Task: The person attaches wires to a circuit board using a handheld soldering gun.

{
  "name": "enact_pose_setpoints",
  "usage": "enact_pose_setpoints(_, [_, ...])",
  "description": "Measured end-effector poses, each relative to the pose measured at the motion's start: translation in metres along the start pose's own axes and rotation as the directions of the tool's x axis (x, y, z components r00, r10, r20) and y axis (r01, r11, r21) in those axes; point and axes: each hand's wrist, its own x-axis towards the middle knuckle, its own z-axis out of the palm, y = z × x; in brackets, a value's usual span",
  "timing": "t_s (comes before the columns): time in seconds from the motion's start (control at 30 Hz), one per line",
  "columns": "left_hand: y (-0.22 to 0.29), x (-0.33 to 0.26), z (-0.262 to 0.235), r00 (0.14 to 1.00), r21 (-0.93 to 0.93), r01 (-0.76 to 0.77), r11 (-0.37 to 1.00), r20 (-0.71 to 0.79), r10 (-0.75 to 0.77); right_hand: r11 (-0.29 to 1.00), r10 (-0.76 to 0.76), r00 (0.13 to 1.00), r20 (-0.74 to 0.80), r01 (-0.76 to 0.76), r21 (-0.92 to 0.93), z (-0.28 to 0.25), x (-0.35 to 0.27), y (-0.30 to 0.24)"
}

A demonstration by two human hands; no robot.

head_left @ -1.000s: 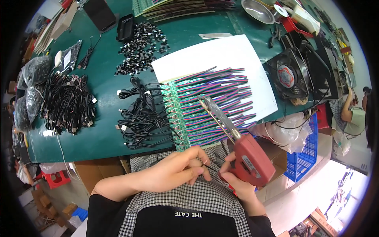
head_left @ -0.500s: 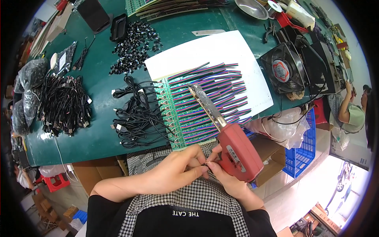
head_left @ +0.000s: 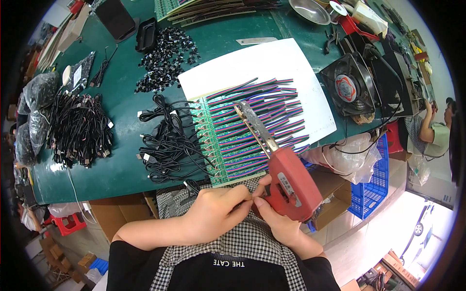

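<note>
My right hand (head_left: 277, 219) is wrapped round a red soldering gun (head_left: 293, 186), its long metal tip pointing away over the circuit boards. The fingers of my left hand (head_left: 211, 213) are pinched together against the right fingertips, above my lap; what lies between them is hidden. Just beyond the left knuckles a black cable end (head_left: 192, 186) shows at the table edge. Ahead lies a green circuit board panel (head_left: 204, 127) with rows of multicoloured wires (head_left: 272, 116) running right. Black USB cables (head_left: 170, 140) trail from its left side.
White paper (head_left: 233, 68) lies under the wires. Beyond are a heap of small black parts (head_left: 167, 58) and a metal blade (head_left: 256, 40). A bundle of black cables (head_left: 80, 128) sits left; a fan (head_left: 345, 87) stands right, with a blue crate (head_left: 369, 194) below. Another person (head_left: 429, 128) is far right.
My left hand has turned a little, and its fingers have closed together more. A black cable end now shows beyond it. The soldering gun has shifted only slightly.
</note>
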Motion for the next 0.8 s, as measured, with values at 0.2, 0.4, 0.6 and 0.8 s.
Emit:
enact_pose_setpoints(0.2, [-0.006, -0.005, 0.0, 0.982, -0.429, 0.13, 0.894, -0.069, -0.175, 0.967, 0.0, 0.999, -0.045, 0.011, 0.253, 0.005, 0.003, -0.001])
enact_pose_setpoints(0.4, [-0.005, -0.013, -0.022, 0.929, -0.097, 0.237, 0.967, -0.268, -0.255, 0.995, 0.062, 0.998, 0.001, -0.062, 0.074, -0.015, -0.009, 0.008])
enact_pose_setpoints(0.6, [-0.024, -0.012, -0.014, 0.915, -0.015, 0.29, 0.957, -0.29, -0.281, 0.915, 0.152, 0.985, -0.076, -0.111, 0.388, -0.05, -0.053, 0.026])
enact_pose_setpoints(0.8, [-0.029, -0.013, -0.008, 0.927, 0.093, 0.241, 0.966, -0.318, -0.2, 0.991, 0.092, 0.996, 0.0, -0.092, 0.094, -0.07, -0.079, 0.042])
